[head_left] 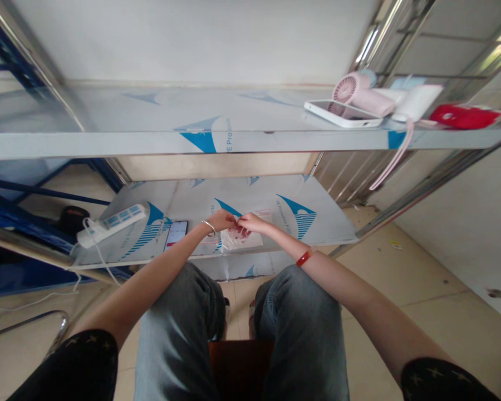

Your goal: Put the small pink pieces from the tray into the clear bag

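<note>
My left hand (pixel 222 219) and my right hand (pixel 254 223) meet fingertip to fingertip above the lower metal shelf (pixel 267 192). Both are closed in a pinch, and whatever is between the fingers is too small to make out. Right beneath them lies a clear plastic bag (pixel 250 240) with small red pieces or red print. A silver bangle circles my left wrist, and a red bangle sits on my right forearm. A phone (pixel 177 233) with its screen lit lies left of my left hand.
A white power strip (pixel 112 225) with a cable stands at the shelf's left end. Above runs an upper shelf (pixel 142 142) carrying a pink handheld fan (pixel 361 93), a white phone-like device (pixel 338 114) and a red item (pixel 463 116). My knees are just below the lower shelf.
</note>
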Available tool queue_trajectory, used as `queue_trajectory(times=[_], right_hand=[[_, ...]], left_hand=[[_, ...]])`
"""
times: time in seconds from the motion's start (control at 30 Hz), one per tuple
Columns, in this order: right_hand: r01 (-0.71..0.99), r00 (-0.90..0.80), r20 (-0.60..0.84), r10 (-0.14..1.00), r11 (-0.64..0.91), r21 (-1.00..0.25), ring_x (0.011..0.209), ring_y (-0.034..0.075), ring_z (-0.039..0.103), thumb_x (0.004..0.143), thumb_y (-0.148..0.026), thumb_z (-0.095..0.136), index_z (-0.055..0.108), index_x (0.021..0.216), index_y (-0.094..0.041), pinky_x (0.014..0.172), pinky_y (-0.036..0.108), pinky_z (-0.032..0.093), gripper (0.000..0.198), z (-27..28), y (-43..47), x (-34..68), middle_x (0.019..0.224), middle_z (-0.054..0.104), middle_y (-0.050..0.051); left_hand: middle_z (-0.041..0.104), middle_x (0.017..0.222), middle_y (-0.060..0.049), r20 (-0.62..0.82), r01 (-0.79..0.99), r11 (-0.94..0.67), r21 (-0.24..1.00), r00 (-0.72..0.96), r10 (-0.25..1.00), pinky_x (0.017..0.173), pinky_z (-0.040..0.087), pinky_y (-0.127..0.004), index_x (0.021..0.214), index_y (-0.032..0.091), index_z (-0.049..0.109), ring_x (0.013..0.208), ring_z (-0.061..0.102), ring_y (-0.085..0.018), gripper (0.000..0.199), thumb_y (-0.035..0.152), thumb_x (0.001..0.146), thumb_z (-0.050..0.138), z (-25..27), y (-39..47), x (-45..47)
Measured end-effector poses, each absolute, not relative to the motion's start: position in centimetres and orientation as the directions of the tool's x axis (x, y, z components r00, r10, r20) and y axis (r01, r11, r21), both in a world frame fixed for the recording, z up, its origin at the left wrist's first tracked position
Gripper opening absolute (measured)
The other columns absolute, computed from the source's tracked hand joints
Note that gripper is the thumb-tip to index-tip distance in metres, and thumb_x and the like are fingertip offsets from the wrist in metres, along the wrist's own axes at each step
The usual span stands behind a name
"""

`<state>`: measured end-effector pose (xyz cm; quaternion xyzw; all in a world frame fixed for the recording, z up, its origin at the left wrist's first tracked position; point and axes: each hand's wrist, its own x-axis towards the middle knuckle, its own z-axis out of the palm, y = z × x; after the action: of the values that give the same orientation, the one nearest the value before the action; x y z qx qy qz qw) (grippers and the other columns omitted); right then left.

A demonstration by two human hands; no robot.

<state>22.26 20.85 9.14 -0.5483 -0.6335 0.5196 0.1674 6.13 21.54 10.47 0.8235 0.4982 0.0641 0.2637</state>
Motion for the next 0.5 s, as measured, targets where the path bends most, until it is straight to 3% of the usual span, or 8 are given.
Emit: queue_trajectory(times=[0.27,0.5], right_hand=[[0.466,-0.361,-0.321,0.876,-0.129,-0.875,0.07,0.014,0.066,0.094,-0.021,0.048,0.063,0.086,-0.009,0.063,0.018,0.052,0.021,8.43,21.21,22.56,0.074,0.07,0.011],[0.531,-0.333,-0.283,0.899,-0.07,-0.845,0.063,0.013,0.064,0.094,-0.019,0.046,0.064,0.089,-0.011,0.063,0.021,0.053,0.021,8.72,21.01,22.25,0.073,0.069,0.01]], left_hand=[[0.072,0.089,-0.008,-0.144,0.846,-0.425,0.323,0.488,0.861,0.072,0.046,-0.024,0.089,0.012,0.07,0.083,0.065,-0.018,0.027,0.013,0.082,0.044,10.48,21.35,6.76],[0.071,0.092,-0.009,-0.149,0.869,-0.409,0.278,0.46,0.875,0.075,0.047,-0.027,0.091,0.013,0.068,0.087,0.064,-0.019,0.027,0.019,0.088,0.041,10.62,21.12,7.01]])
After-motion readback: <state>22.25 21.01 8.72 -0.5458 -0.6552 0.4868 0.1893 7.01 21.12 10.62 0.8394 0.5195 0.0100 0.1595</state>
